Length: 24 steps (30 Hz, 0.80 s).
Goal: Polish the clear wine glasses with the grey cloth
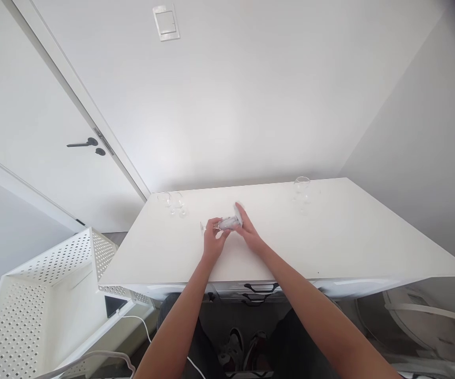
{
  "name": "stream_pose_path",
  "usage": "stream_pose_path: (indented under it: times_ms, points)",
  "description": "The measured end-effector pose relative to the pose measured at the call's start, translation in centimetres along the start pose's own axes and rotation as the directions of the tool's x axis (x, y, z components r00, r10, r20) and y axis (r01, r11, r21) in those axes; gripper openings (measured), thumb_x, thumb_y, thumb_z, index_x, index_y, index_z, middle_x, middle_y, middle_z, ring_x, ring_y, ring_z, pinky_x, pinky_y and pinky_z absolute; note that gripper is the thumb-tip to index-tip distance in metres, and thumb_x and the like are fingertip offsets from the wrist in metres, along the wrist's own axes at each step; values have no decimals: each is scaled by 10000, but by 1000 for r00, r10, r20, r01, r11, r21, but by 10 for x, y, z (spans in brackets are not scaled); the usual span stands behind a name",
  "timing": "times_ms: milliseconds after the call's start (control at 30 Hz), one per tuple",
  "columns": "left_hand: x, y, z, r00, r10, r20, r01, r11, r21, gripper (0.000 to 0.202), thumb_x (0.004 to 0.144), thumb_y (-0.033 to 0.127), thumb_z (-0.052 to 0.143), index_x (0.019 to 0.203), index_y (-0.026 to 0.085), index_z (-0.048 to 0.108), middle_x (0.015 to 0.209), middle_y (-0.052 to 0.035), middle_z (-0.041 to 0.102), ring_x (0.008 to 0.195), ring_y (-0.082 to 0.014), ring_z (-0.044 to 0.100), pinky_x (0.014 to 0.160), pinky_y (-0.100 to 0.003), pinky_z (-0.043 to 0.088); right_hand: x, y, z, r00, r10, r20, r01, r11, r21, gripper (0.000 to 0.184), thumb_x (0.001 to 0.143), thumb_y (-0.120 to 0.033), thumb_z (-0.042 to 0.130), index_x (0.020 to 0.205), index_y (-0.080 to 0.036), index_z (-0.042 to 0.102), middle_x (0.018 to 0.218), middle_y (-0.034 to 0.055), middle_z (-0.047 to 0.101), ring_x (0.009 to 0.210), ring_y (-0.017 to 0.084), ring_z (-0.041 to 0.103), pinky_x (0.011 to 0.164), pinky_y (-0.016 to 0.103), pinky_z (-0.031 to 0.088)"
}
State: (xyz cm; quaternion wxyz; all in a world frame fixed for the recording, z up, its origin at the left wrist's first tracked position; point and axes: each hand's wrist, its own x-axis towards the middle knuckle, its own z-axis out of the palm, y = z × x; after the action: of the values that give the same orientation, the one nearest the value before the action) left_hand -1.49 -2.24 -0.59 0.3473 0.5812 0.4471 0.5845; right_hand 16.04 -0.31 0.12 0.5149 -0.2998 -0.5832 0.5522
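Note:
Over the middle of the white tabletop, a clear stemmed glass (227, 223) is held on its side, its foot pointing left and its mouth right. My left hand (213, 239) is closed round the glass near the stem. At the mouth end, my right hand (250, 231) presses a whitish cloth (238, 213) against the rim. Pale material also shows through the bowl; it looks like part of the same cloth. My right fingers are partly hidden behind the cloth.
Two clear stemmed glasses (177, 201) stand at the table's (290, 252) back left. Another clear glass (302, 187) is at the back right. Dark-handled drawers (260, 288) lie below the front edge. A white perforated rack (26, 310) and a white cable (140, 319) are at lower left.

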Motion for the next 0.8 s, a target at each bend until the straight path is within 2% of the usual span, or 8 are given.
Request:
stream_pose_path:
  times_ms: [67, 133, 233, 333, 400, 533, 667, 800]
  points:
    - [0, 1, 2, 996, 71, 59, -69, 997, -28, 427, 874, 413, 780, 1242, 254, 634, 1367, -134, 607, 1264, -257, 632, 1040, -444, 571, 3, -2, -3, 997, 65, -50, -57, 990, 132, 755, 950, -557, 631, 1625, -400, 331, 1411, 55, 566, 1273, 267, 547, 1141, 452, 418]
    - [0, 1, 3, 995, 65, 71, -64, 998, -14, 413, 884, 416, 767, 1249, 265, 644, 1385, -129, 602, 1277, -260, 622, 1014, -435, 583, 4, -4, -6, 991, 126, -41, -115, 971, 211, 736, 948, -547, 630, 1612, -398, 348, 1327, 56, 601, 1194, 258, 581, 1106, 451, 445]
    - [0, 0, 2, 999, -51, 14, 51, 998, 47, 402, 889, 472, 755, 1211, 261, 640, 1113, -73, 680, 915, -190, 713, 801, -362, 618, 2, -6, -7, 994, 112, 5, -111, 981, 157, 751, 909, -493, 702, 1586, -372, 402, 1230, 48, 620, 1144, 263, 584, 1089, 453, 446]
    - [-1, 0, 1, 986, -162, -29, 163, 986, 37, 388, 920, 535, 700, 1155, 240, 608, 836, 10, 618, 591, -108, 629, 610, -289, 568, -1, -8, -5, 998, 43, 55, -45, 998, 47, 718, 903, -465, 718, 1557, -340, 451, 1235, 54, 610, 1131, 267, 574, 1078, 449, 447]
    - [-1, 1, 1, 987, -157, -24, 157, 988, -4, 393, 938, 544, 669, 1168, 236, 586, 923, -16, 630, 634, -116, 654, 594, -285, 573, -2, -9, -3, 997, 24, 70, -25, 999, 22, 713, 898, -462, 723, 1546, -327, 460, 1248, 61, 609, 1131, 270, 574, 1064, 443, 458]
    - [-1, 0, 3, 995, -33, 98, 43, 993, -107, 462, 956, 486, 658, 1344, 272, 528, 1271, -107, 616, 987, -194, 707, 749, -344, 633, 1, -7, -5, 999, 31, -9, -30, 992, 125, 741, 866, -423, 742, 1537, -348, 438, 1262, 58, 608, 1165, 267, 582, 1058, 431, 469]
    - [-1, -4, 2, 991, -55, 126, 64, 996, -62, 448, 992, 460, 601, 1378, 242, 530, 934, -39, 681, 776, -158, 708, 751, -327, 592, 4, -3, -11, 997, 56, -48, -48, 987, 152, 685, 873, -402, 698, 1513, -352, 459, 1209, 50, 626, 1105, 255, 604, 1007, 426, 494]
    - [-1, -3, 1, 991, -131, 23, 132, 991, -14, 384, 976, 512, 611, 1247, 241, 578, 826, 16, 635, 554, -94, 610, 616, -258, 491, 2, -3, -13, 997, -39, 73, 43, 997, -60, 655, 881, -373, 693, 1500, -318, 484, 1240, 64, 630, 1100, 261, 610, 994, 425, 499]
